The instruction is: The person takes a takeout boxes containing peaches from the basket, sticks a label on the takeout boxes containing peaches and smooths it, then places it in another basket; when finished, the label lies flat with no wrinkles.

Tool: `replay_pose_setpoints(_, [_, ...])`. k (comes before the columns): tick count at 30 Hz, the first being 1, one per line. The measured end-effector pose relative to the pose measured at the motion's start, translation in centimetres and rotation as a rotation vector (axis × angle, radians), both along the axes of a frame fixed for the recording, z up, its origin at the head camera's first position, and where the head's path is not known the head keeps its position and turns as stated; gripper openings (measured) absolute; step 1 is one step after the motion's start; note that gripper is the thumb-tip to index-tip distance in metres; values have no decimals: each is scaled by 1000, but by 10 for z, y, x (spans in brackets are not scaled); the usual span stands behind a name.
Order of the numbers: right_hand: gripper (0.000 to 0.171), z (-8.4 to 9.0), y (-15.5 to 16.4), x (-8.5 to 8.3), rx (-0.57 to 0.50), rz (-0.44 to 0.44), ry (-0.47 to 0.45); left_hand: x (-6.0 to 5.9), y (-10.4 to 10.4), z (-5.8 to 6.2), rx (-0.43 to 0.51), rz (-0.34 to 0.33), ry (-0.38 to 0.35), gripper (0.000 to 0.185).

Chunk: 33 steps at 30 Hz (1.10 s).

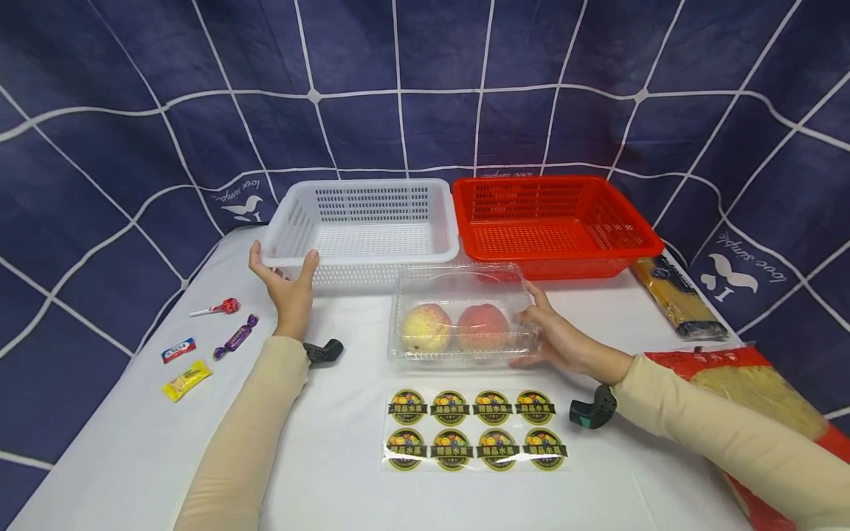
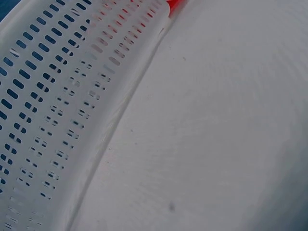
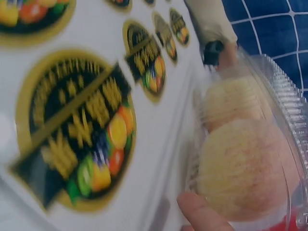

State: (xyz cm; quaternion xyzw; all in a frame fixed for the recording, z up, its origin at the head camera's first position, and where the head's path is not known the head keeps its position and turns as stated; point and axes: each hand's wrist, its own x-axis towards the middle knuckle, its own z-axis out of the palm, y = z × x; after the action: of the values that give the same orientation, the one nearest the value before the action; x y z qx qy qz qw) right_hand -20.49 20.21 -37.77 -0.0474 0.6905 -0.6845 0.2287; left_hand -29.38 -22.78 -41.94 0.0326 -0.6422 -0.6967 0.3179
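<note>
My left hand [image 1: 284, 274] grips the front left corner of a white slotted basket [image 1: 372, 259], thumb over the rim. The left wrist view shows only that basket's wall [image 2: 53, 106] and the white tabletop [image 2: 216, 125]. My right hand [image 1: 541, 326] holds the right end of a clear plastic clamshell box [image 1: 461, 284] that rests on the table in front of the baskets. Inside it lie two peaches, a yellowish one [image 1: 426, 327] and a redder one [image 1: 482, 327]. In the right wrist view a fingertip [image 3: 202, 216] presses on the box [image 3: 284, 115] beside a peach [image 3: 240, 168].
A red basket [image 1: 564, 253] stands right of the white one. A sheet of round fruit stickers [image 1: 474, 429] lies in front of the box. At the left are a lollipop [image 1: 219, 307] and three wrapped sweets [image 1: 187, 379]. A spaghetti pack [image 1: 677, 295] and a red noodle bag [image 1: 764, 391] lie at the right.
</note>
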Motion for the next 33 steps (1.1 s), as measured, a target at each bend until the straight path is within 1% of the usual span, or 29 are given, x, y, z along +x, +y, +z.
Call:
replay_pose_setpoints(3, [95,5,-1,-2,87,11,16,0,-1,0,-2,2,-7,100])
replay_pose_setpoints(8, [96,14,-2,-4,279,41,62,2,-1,1,-8,9,-26,101])
replay_pose_setpoints(10, [96,16,-3,-4,337,54,81,3,-1,1,-24,35,-37,101])
replay_pose_setpoints(12, [94,18,-2,-4,412,61,119,5,-1,1,-57,85,-65,102])
replay_pose_setpoints(14, [92,21,-1,-4,503,71,184,6,0,2,-112,158,-104,103])
replay_pose_setpoints(15, [92,21,1,-4,548,77,233,7,0,3,-146,196,-121,103])
replay_pose_setpoints(17, [91,24,3,-4,635,81,343,8,1,5,-231,270,-131,103])
replay_pose_setpoints(19, [93,29,5,-4,686,83,448,8,1,8,-324,323,-116,99])
replay_pose_setpoints(21, [92,32,5,-3,694,94,533,9,0,11,-417,346,-72,92])
replay_pose_setpoints(23, [90,36,5,-1,712,107,585,10,-2,16,-484,333,-19,81])
replay_pose_setpoints(25, [88,36,6,0,728,115,627,12,-2,22,-531,295,39,68])
replay_pose_setpoints(27, [85,37,6,2,747,115,663,14,0,30,-555,244,98,57])
replay_pose_setpoints(30, [80,38,6,5,738,100,729,21,5,42,-589,150,169,45])
replay_pose_setpoints(33, [70,37,3,7,643,91,809,32,11,54,-625,28,200,39])
